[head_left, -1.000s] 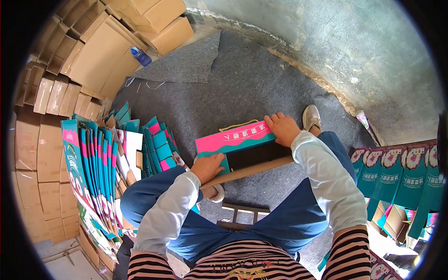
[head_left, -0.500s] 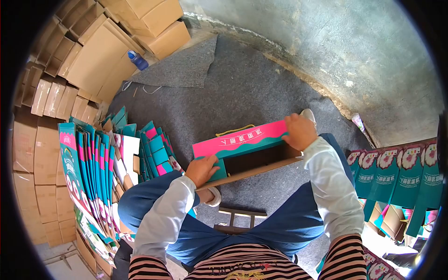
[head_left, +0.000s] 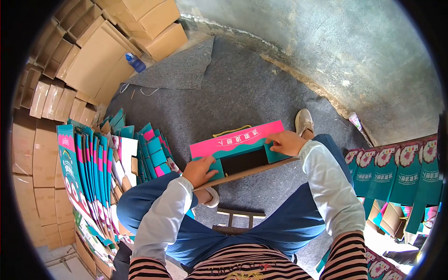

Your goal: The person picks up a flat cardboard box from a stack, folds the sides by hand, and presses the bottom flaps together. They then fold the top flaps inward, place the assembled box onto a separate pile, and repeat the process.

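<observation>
A pink and teal cardboard box (head_left: 233,144) with printed white lettering lies between my knees. Its long opening faces me, dark inside, and a yellow cord handle (head_left: 232,131) shows along the far side. My left hand (head_left: 199,171) grips the box's left end, its fingertips on the teal left end flap (head_left: 215,167). At the opposite end my right hand (head_left: 285,143) has bent fingers on the teal right end flap (head_left: 273,155), which is folded inward. The near long flap (head_left: 247,174) shows its brown edge toward me.
Flattened teal and pink boxes (head_left: 88,163) stand in a stack at my left, with brown cartons (head_left: 44,158) behind. A blue bottle (head_left: 135,62) is by the cartons. Rows of printed teal boxes (head_left: 387,172) stand right. A concrete wall (head_left: 336,51) bounds the far side.
My right hand has moved left and slightly down from the box's upper right corner. The right end flap is now folded inward over the opening. My left hand stays at its end.
</observation>
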The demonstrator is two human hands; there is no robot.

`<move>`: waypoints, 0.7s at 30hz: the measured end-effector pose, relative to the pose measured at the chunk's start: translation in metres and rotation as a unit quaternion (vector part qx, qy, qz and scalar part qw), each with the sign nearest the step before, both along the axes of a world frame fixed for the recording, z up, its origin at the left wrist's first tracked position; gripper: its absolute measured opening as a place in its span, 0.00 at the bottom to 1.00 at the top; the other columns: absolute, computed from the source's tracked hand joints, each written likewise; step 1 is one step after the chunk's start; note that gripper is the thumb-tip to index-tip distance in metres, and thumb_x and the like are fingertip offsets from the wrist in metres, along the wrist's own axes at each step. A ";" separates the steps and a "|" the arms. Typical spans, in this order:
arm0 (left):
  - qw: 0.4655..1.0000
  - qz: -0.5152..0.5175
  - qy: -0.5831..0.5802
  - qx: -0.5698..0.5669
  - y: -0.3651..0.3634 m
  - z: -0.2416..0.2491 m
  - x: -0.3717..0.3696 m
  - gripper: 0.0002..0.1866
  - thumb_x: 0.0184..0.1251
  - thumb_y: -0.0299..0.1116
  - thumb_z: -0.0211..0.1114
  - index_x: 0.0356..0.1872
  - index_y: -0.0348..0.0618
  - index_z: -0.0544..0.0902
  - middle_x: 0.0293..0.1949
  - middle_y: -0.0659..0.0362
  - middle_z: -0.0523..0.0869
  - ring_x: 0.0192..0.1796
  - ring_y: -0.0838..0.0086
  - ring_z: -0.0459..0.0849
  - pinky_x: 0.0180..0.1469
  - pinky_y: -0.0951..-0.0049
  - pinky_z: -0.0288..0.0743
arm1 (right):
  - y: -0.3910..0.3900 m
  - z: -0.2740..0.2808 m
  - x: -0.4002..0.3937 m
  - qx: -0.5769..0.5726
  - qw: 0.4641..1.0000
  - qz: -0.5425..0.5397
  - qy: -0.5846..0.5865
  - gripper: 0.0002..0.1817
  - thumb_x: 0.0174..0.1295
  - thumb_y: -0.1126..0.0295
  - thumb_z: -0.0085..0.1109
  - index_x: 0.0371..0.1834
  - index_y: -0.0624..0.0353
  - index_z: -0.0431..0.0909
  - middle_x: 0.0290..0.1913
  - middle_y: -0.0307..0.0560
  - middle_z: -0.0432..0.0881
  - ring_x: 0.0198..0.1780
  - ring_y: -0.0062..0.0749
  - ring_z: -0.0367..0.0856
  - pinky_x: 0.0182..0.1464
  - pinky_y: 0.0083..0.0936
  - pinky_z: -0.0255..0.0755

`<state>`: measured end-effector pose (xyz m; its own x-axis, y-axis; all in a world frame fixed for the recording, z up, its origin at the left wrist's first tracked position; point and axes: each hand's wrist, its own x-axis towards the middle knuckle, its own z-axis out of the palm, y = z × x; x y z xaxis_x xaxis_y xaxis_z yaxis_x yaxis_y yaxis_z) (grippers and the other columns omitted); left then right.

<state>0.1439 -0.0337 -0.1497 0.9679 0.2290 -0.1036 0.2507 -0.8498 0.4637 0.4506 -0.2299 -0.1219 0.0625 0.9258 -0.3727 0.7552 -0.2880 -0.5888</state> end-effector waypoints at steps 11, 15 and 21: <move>0.997 0.026 0.061 -0.032 -0.002 0.010 0.004 0.15 0.61 0.41 0.64 0.45 0.47 0.74 0.42 0.52 0.83 0.41 0.52 0.83 0.41 0.54 0.76 | 0.001 -0.013 -0.007 0.077 0.992 0.047 -0.090 0.13 0.57 0.69 0.58 0.46 0.53 0.75 0.42 0.48 0.81 0.45 0.48 0.80 0.45 0.43 0.74; 0.999 0.020 0.027 -0.026 -0.001 0.003 0.003 0.15 0.61 0.39 0.64 0.45 0.47 0.75 0.39 0.53 0.83 0.38 0.54 0.83 0.39 0.56 0.76 | 0.003 -0.011 -0.009 0.070 0.993 0.045 -0.079 0.12 0.56 0.69 0.59 0.44 0.55 0.73 0.42 0.49 0.81 0.45 0.49 0.80 0.44 0.44 0.74; 1.000 0.015 -0.004 -0.010 -0.001 -0.002 0.002 0.14 0.60 0.38 0.65 0.44 0.46 0.75 0.35 0.53 0.83 0.34 0.57 0.84 0.36 0.59 0.76 | 0.008 -0.016 -0.010 0.055 0.988 0.089 -0.110 0.11 0.56 0.69 0.58 0.42 0.56 0.73 0.37 0.50 0.82 0.42 0.50 0.81 0.42 0.44 0.74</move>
<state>0.1454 -0.0346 -0.1518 0.9615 0.2558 -0.1002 0.2719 -0.8328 0.4822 0.4403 -0.2222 -0.1375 -0.0362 0.9635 -0.2652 0.9017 -0.0830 -0.4244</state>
